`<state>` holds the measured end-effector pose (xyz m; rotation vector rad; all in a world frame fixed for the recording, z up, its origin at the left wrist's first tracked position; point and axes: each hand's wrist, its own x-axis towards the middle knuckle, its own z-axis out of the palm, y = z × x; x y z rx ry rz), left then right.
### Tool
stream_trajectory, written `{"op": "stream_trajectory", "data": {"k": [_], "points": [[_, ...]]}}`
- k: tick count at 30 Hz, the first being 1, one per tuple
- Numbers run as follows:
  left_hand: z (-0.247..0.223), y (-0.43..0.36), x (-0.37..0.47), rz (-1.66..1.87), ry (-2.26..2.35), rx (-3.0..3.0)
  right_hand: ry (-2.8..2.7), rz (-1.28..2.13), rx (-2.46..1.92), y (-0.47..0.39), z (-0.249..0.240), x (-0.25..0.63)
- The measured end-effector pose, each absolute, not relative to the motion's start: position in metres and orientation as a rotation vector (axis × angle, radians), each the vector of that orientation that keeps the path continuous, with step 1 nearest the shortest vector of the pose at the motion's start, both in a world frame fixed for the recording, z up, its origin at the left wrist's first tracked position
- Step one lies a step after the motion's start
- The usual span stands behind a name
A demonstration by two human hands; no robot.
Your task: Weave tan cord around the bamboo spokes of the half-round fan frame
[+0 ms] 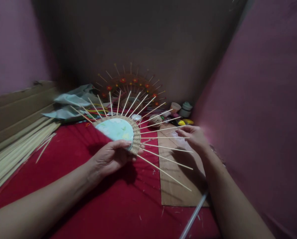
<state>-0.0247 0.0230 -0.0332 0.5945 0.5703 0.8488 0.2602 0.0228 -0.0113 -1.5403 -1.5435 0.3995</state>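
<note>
A half-round piece [118,128] with light blue patterned cloth and a woven straw rim [137,137] is held up above the red surface. Thin pale sticks [167,161] fan outward from its rim. My left hand [113,157] grips the lower end of the rim, thumb on the front and fingers behind. On the right, my right hand [192,134] has its fingertips pinched together at the outer end of one stick.
Red cloth [108,205] covers the table. A brown board [172,196] and a silvery rod [194,214] lie right. Pale strips [16,156] and cardboard [21,106] are left. Behind are a twine ball [155,120], a lidded jar [186,109] and a flower-decorated fan shape [135,80].
</note>
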Motion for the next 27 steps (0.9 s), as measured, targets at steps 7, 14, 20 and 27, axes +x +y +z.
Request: {"op": "stream_trajectory", "data": {"k": [7, 14, 20, 27], "points": [[-0.0331, 0.0245, -0.0245, 0.88, 0.627, 0.589, -1.385, 0.596, -1.293, 0.0171, -0.0035, 0.2608], [-0.029, 0.0257, -0.0244, 0.868, 0.667, 0.631, -1.315, 0.476, -1.222, 0.0174, -0.0041, 0.2551], [-0.0289, 0.0263, -0.0278, 0.825, 0.649, 0.628, -1.245, 0.726, -1.14, 0.0195, -0.0068, 0.2609], [-0.0349, 0.0228, -0.0312, 0.681, 0.542, 0.661, -1.094, 1.114, -1.132, 0.0239, -0.0128, 0.2553]]}}
